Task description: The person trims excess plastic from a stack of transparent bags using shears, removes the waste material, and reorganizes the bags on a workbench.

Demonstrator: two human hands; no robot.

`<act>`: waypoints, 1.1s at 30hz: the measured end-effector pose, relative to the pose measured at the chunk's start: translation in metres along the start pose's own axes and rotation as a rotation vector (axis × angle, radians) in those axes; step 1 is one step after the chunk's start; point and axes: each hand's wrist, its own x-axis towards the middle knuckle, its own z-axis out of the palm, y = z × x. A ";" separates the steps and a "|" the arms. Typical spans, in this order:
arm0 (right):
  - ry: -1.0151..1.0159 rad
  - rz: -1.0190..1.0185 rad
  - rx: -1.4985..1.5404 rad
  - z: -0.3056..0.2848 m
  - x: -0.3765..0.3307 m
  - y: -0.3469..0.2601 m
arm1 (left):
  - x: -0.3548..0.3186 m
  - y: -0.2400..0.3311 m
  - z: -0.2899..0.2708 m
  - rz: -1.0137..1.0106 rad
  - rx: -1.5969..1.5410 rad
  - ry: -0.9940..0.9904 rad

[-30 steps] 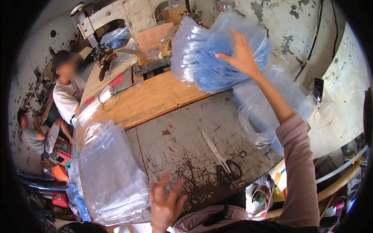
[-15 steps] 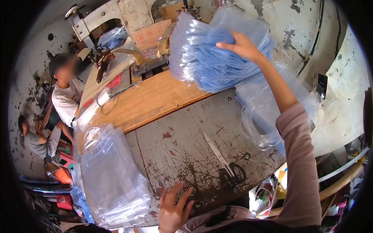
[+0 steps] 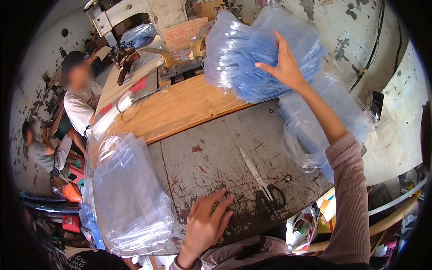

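Note:
A thick fanned pile of clear bluish plastic bags (image 3: pixel 252 67) lies at the far right, partly on the wooden board. Over it my right hand (image 3: pixel 285 67) is open, thumb and fingers apart, with nothing in its grip; whether it touches the top bags I cannot tell. My left hand (image 3: pixel 208 220) hovers at the near edge of the worn table (image 3: pixel 211 148), fingers spread and holding nothing. Scissors (image 3: pixel 261 180) with black handles lie to its right, blades pointing away. Left of that hand lies a stack of clear plastic bags (image 3: pixel 132 198) with white looped handles.
More clear bags with looped handles (image 3: pixel 310 130) lie under my right forearm. Behind the wooden board (image 3: pixel 180 108) stands a pale metal machine (image 3: pixel 166 18). A phone (image 3: pixel 377 104) leans at the right. One person (image 3: pixel 78 103) sits beyond the table's left side, another (image 3: pixel 42 148) farther back.
My right hand has opened wider and shifted slightly right over the pile. My left hand has moved up and right, farther over the table. The view has shifted slightly.

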 end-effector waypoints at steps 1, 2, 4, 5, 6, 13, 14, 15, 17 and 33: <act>0.002 0.033 -0.036 -0.001 -0.003 0.000 | 0.006 -0.001 0.004 -0.005 -0.070 0.026; 0.007 0.071 -0.083 -0.005 -0.006 0.001 | 0.014 -0.004 0.010 -0.001 -0.145 0.048; 0.077 0.089 -0.094 -0.001 -0.007 -0.009 | 0.021 -0.009 0.020 -0.006 -0.220 0.071; 0.137 0.106 -0.115 0.002 -0.007 -0.014 | 0.024 -0.010 0.026 -0.061 -0.313 0.108; 0.135 0.107 -0.111 0.003 -0.009 -0.019 | 0.029 -0.010 0.032 -0.115 -0.413 0.145; 0.052 0.262 -0.112 -0.006 -0.016 -0.018 | 0.132 -0.017 0.072 -0.300 -0.920 0.115; 0.038 0.243 -0.142 -0.004 -0.015 -0.015 | 0.148 -0.021 0.080 -0.396 -1.016 0.066; 0.045 0.235 -0.136 -0.002 -0.012 -0.013 | 0.165 -0.023 0.085 -0.441 -1.150 0.094; -0.097 0.255 -0.095 0.001 -0.008 -0.007 | 0.196 -0.023 0.094 -0.476 -1.289 0.124; -0.072 0.249 -0.147 0.000 -0.019 -0.012 | 0.263 -0.036 0.121 -0.728 -2.271 0.421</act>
